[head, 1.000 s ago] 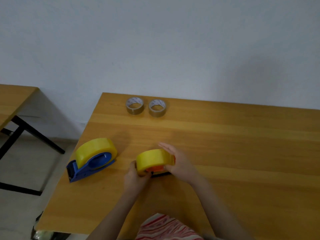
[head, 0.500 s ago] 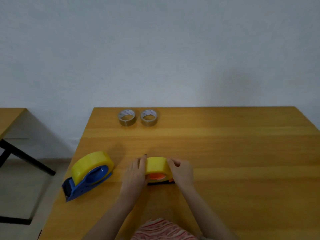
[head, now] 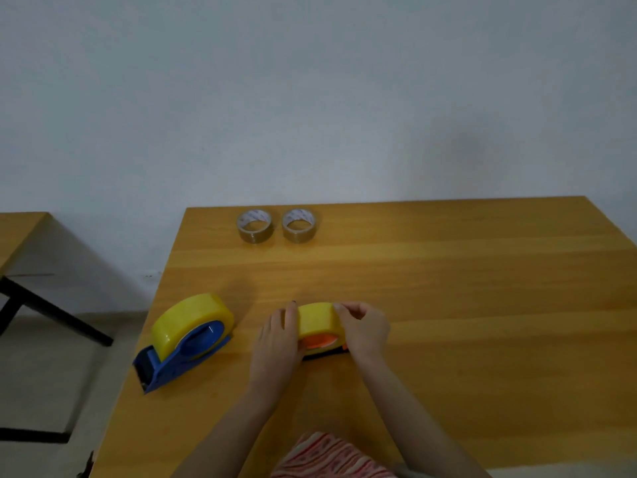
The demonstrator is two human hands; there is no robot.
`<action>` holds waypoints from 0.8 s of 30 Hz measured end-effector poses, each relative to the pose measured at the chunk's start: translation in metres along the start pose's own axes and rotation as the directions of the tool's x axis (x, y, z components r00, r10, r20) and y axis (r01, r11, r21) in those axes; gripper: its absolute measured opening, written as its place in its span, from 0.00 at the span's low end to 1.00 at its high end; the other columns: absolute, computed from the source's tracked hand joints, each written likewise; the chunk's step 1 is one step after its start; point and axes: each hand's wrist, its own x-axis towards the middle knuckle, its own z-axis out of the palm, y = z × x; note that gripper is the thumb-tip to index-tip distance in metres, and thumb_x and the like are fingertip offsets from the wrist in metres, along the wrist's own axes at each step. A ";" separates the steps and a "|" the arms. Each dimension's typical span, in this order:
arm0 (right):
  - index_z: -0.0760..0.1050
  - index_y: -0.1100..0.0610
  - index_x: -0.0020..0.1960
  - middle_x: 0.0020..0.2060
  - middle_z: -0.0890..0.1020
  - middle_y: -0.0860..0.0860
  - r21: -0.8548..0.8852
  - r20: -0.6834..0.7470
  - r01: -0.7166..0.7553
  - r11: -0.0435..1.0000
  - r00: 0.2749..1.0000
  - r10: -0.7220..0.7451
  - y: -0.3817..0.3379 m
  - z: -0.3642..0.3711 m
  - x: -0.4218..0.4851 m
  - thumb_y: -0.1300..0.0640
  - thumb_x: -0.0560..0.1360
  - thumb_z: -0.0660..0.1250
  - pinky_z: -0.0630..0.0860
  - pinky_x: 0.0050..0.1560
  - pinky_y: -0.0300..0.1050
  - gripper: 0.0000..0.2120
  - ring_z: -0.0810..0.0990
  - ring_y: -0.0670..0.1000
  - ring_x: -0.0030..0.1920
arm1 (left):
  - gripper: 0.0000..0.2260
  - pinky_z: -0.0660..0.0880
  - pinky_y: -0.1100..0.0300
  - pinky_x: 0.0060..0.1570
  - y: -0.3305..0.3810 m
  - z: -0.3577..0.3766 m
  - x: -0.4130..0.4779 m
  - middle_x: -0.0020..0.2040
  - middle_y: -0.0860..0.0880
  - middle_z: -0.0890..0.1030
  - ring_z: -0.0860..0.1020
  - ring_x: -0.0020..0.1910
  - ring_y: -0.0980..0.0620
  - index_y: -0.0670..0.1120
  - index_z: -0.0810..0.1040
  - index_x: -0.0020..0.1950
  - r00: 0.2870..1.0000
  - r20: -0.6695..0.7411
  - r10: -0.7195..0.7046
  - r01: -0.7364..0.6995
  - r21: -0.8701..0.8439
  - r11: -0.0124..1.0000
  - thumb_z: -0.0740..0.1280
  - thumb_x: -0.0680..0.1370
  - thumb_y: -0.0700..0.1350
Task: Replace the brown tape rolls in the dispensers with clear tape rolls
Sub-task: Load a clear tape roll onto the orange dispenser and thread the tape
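Observation:
A yellow tape roll (head: 317, 322) sits in an orange dispenser (head: 320, 342) standing on the wooden table (head: 448, 288) in front of me. My left hand (head: 275, 343) lies with straight fingers against the roll's left side. My right hand (head: 365, 329) curls its fingers over the roll's top right edge. To the left, apart from both hands, a blue dispenser (head: 172, 369) carries a second yellow roll (head: 186, 317). Two small brownish rolls (head: 255, 225) (head: 299, 225) lie flat side by side near the table's far edge.
The table's left edge runs just past the blue dispenser, with floor below. A second wooden table (head: 17, 236) with black legs stands further left. A white wall rises behind. Striped red and white clothing (head: 327, 457) shows at the bottom.
The roll and orange dispenser went from tilted to upright on the table. My right hand went from flat behind the roll to curled over its top; my left hand moved up its left side.

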 end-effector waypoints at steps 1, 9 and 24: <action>0.82 0.60 0.47 0.41 0.84 0.52 -0.017 -0.001 0.031 0.999 1.000 -0.031 0.000 0.000 0.000 0.54 0.74 0.69 0.68 0.40 0.36 0.09 0.77 0.46 0.40 | 0.33 0.78 0.53 0.40 -0.001 -0.001 0.000 0.50 0.44 0.79 0.80 0.45 0.44 0.42 0.70 0.63 1.000 0.003 -0.007 0.007 -0.045 0.999 0.78 0.61 0.45; 0.77 0.61 0.45 0.41 0.80 0.53 -0.207 0.125 0.320 0.925 0.946 -0.299 0.008 -0.001 0.012 0.55 0.78 0.64 0.64 0.42 0.39 0.09 0.75 0.52 0.42 | 0.30 0.77 0.50 0.40 -0.016 0.017 0.005 0.46 0.42 0.81 0.80 0.46 0.39 0.41 0.73 0.57 0.998 -0.060 0.025 -0.039 -0.237 0.971 0.79 0.59 0.45; 0.75 0.62 0.47 0.38 0.78 0.52 -0.221 0.181 0.317 0.923 0.943 -0.280 0.023 -0.004 0.037 0.56 0.79 0.62 0.65 0.37 0.41 0.09 0.73 0.48 0.39 | 0.25 0.69 0.67 0.39 -0.017 0.019 -0.001 0.45 0.62 0.70 0.72 0.49 0.55 0.53 0.65 0.58 0.990 0.083 -0.113 0.140 -0.594 0.792 0.75 0.68 0.45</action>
